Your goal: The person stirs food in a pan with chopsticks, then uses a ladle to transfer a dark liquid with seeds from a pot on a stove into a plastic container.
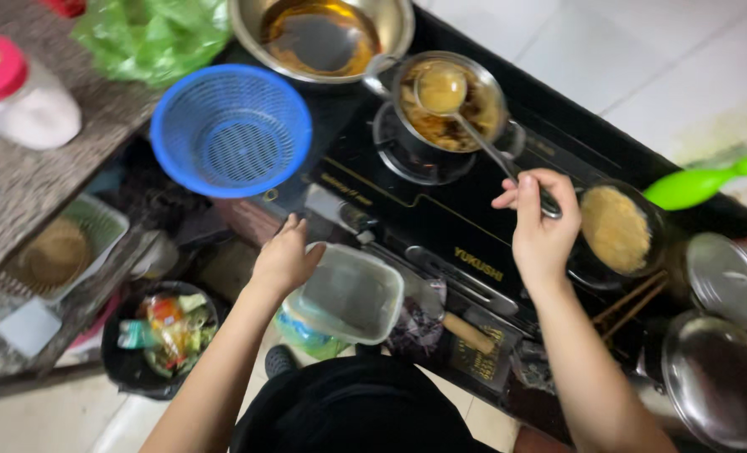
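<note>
My right hand [539,225] grips the long handle of a metal ladle [442,88]. The ladle's bowl is filled with yellowish liquid and hangs over a small steel pot [492,94] of brown food on the black gas stove [440,220]. My left hand [284,258] holds the rim of a clear square plastic container [348,294] at the stove's front edge. The container looks empty.
A blue plastic colander [231,130] sits left of the stove, a large steel bowl [394,25] with brown liquid behind it. Right of my hand stand a black pan [652,220] of yellow food, a green utensil handle [696,184], steel lids [717,382] and chopsticks [629,302]. A waste bin [126,356] stands below.
</note>
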